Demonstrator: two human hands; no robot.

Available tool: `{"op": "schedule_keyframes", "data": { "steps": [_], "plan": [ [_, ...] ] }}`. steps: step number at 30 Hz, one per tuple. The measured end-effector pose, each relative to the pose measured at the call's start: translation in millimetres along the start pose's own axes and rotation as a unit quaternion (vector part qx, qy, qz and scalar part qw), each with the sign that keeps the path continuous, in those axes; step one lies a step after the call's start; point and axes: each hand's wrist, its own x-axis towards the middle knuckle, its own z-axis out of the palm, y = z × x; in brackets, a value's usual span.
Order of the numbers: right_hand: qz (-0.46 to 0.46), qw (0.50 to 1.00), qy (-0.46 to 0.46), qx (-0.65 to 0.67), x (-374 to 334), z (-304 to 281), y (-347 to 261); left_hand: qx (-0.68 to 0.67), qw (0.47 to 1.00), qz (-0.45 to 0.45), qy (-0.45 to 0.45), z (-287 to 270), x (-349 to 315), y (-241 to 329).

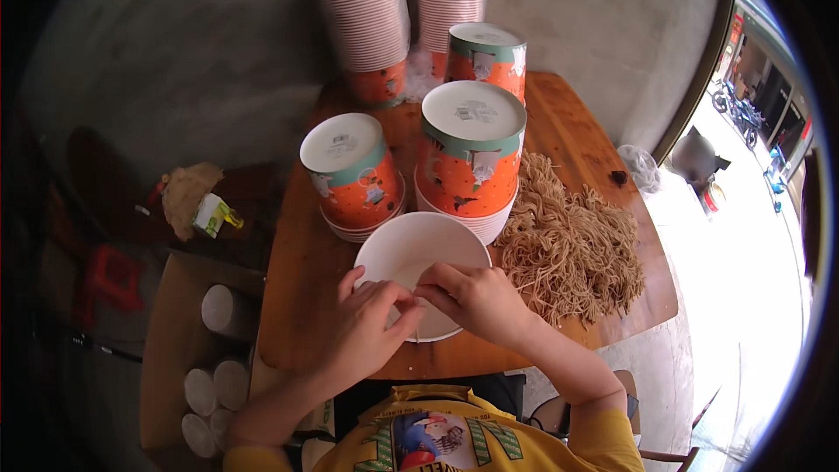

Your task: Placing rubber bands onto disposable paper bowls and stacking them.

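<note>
A white paper bucket (411, 249) stands with its mouth facing me at the table's near edge. Over its near rim, my left hand (374, 319) and my right hand (479, 297) meet with fingertips pinched. A thin pale string (418, 330) hangs at the rim between them; most of it is hidden by my fingers. My left index finger and thumb are bent inward, while another finger rests near the bucket's left rim. To the right of the bucket lies a big tangled heap of tan cords (577, 253).
Upside-down orange and green printed buckets stand stacked on the wooden table (297, 297), including a left stack (354, 175) and a middle stack (472, 157). Tall wrapped bucket stacks (363, 17) stand behind. A cardboard box (166, 323) with white cylinders and a red stool (109, 278) are at left.
</note>
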Motion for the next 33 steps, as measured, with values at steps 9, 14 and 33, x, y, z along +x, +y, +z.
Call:
{"op": "schedule_keyframes", "data": {
  "steps": [9,14,33],
  "plan": [
    [0.041,0.996,-0.03,-0.079,6,-1,-11,0.029,0.999,0.007,0.029,10,6,-5],
    [0.058,0.991,-0.004,-0.119,13,1,1,0.037,0.998,0.025,-0.04,0,3,-4],
    [0.12,0.987,-0.021,-0.101,15,2,11,0.091,0.955,0.253,-0.126,-23,3,-9]
  ]
}}
